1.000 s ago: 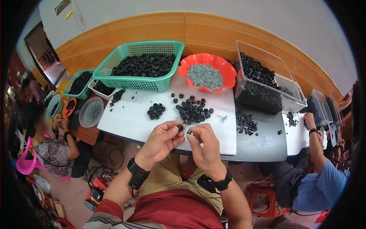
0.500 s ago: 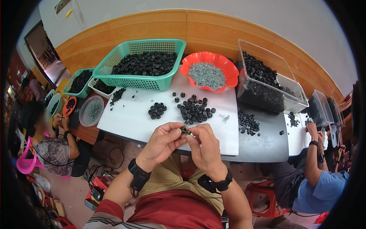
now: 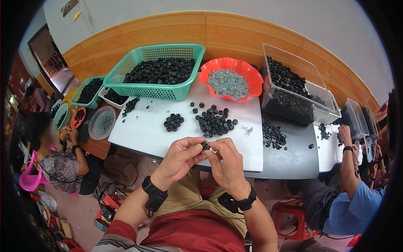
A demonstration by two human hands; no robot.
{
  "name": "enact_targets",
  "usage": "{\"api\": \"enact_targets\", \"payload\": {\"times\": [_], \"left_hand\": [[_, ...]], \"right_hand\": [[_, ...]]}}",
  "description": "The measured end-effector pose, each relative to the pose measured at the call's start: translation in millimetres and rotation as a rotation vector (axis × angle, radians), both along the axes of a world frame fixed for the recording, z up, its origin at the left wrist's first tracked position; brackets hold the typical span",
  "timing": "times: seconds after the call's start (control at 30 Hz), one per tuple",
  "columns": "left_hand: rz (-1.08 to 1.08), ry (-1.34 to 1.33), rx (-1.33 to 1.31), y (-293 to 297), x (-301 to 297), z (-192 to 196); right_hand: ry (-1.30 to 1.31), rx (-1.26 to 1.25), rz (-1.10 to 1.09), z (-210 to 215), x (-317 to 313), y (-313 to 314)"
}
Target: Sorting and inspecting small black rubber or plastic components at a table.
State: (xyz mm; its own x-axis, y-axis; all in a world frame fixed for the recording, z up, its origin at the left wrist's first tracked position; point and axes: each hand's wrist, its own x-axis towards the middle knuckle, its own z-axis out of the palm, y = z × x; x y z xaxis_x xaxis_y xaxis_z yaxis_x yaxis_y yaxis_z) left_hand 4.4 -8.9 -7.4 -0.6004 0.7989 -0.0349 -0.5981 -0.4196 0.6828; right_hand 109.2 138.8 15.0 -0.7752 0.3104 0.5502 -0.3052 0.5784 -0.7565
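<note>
Caps (image 3: 161, 71) are heaped in a green basket (image 3: 176, 93) left of the red bowl (image 3: 253, 76). Nearer than the bowl, by the left hand (image 3: 180, 156), a black cap (image 3: 205, 145) is pinched between thumb and fingers, its right side gripped by the right hand (image 3: 226, 159). Right of the bowl, black pieces (image 3: 285, 77) are piled in a clear bin (image 3: 289, 110).

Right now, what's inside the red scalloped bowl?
The red bowl holds a heap of thin, silvery-grey pieces. The heap covers the bowl's bottom, so whatever lies beneath its top layer can't be seen.
</note>
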Motion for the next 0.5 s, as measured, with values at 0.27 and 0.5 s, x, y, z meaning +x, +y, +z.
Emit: {"api": "enact_targets", "payload": {"times": [0.27,0.5], "left_hand": [[0.026,0.037,-0.033,0.5,1.6,-3.0],[0.027,0.051,-0.027,1.3,4.1,1.3]], "right_hand": [[0.084,-0.009,-0.040,-5.2,1.0,-1.4],[0.133,-0.027,-0.050,-7.5,1.1,-1.2]]}}
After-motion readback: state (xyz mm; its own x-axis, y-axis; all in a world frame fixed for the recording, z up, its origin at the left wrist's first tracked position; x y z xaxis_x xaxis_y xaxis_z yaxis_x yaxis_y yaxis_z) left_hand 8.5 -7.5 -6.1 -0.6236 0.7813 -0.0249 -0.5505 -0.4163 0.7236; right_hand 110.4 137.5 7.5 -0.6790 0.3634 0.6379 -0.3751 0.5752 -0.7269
